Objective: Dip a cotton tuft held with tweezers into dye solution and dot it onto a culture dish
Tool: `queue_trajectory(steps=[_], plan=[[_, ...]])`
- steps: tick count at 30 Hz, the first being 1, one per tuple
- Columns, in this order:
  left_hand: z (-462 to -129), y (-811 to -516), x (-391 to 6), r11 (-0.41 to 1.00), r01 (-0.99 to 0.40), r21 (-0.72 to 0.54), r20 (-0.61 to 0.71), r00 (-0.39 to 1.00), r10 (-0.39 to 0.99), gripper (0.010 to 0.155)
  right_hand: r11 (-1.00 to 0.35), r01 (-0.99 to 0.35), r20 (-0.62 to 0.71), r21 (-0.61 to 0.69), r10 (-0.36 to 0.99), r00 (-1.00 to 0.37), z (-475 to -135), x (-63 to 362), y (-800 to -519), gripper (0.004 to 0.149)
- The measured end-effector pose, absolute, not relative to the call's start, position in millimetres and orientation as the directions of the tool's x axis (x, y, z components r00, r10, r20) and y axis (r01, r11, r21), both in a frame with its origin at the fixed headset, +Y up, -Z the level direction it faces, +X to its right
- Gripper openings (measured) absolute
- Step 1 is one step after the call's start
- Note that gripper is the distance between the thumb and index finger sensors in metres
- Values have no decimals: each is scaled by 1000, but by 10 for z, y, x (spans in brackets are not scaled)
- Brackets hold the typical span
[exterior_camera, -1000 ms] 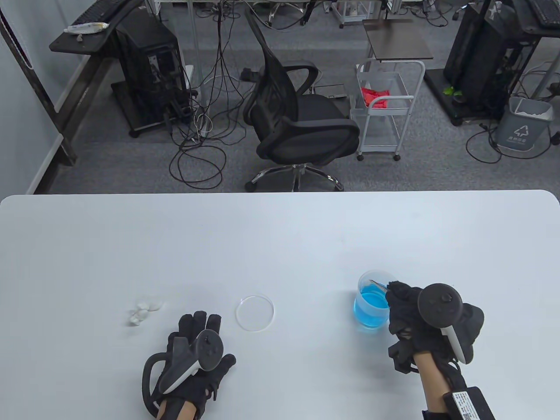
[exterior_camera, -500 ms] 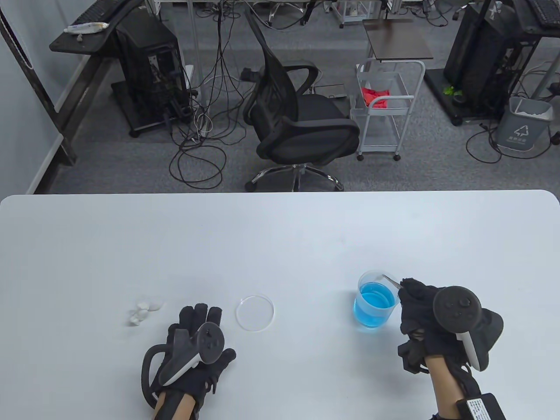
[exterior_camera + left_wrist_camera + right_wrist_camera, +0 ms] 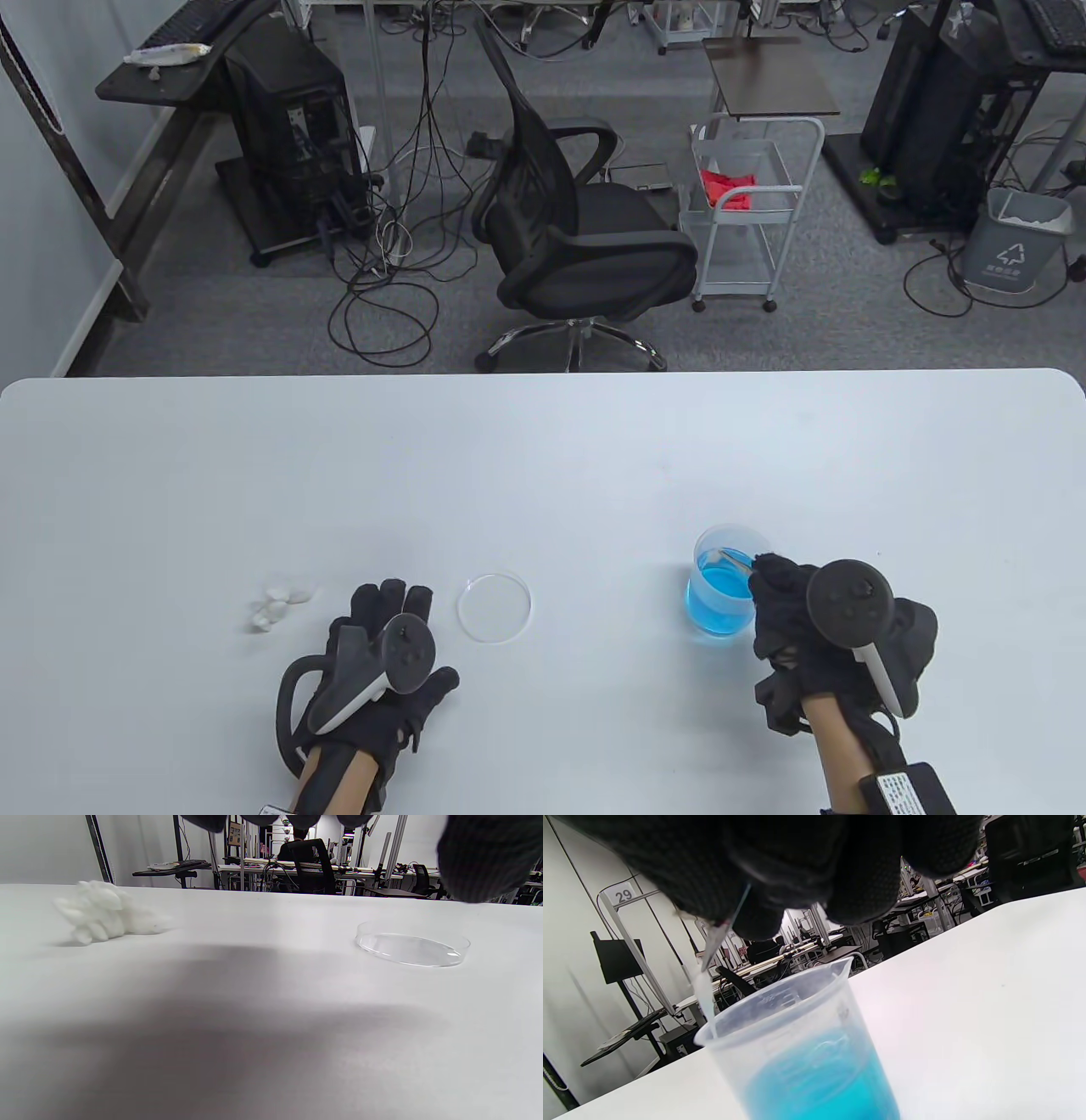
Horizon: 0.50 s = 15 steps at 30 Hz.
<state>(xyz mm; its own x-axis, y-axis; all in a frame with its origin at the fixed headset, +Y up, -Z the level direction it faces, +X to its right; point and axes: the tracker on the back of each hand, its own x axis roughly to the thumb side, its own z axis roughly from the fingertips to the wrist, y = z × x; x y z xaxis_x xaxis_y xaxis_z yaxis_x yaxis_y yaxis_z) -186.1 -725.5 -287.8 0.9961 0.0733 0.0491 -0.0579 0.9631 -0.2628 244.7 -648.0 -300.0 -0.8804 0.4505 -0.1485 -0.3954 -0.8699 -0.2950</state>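
My right hand (image 3: 776, 586) grips metal tweezers (image 3: 735, 557) whose tips hold a white cotton tuft (image 3: 705, 995) just over the rim of a clear plastic beaker (image 3: 721, 590) of blue dye (image 3: 818, 1082). In the right wrist view the tuft hangs at the beaker's far rim, still white. The empty clear culture dish (image 3: 495, 606) lies left of the beaker. My left hand (image 3: 386, 632) rests flat and open on the table, just left of the dish (image 3: 412, 949), holding nothing.
A small heap of white cotton tufts (image 3: 278, 601) lies left of my left hand, and shows again as a cotton heap (image 3: 104, 916) in the left wrist view. The white table (image 3: 543, 458) stretches wide behind the objects. An office chair (image 3: 577, 229) stands beyond the far edge.
My right hand drew back right from the beaker half a second ago, then moved left again, bringing the tweezers' tips over the beaker. The left hand barely shifted.
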Motion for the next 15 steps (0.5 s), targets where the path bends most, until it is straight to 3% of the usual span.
queue_trajectory(steps=[8, 15], plan=[[-2911, -7266, -1839, 964, -48, -262, 54, 996, 64, 94, -854, -359, -178, -376, 447, -876, -2933, 2501, -6343, 32], [-2993, -7236, -1849, 964, -48, -260, 62, 996, 67, 97, -817, -382, -120, -432, 472, -873, -2829, 2401, -6089, 31]])
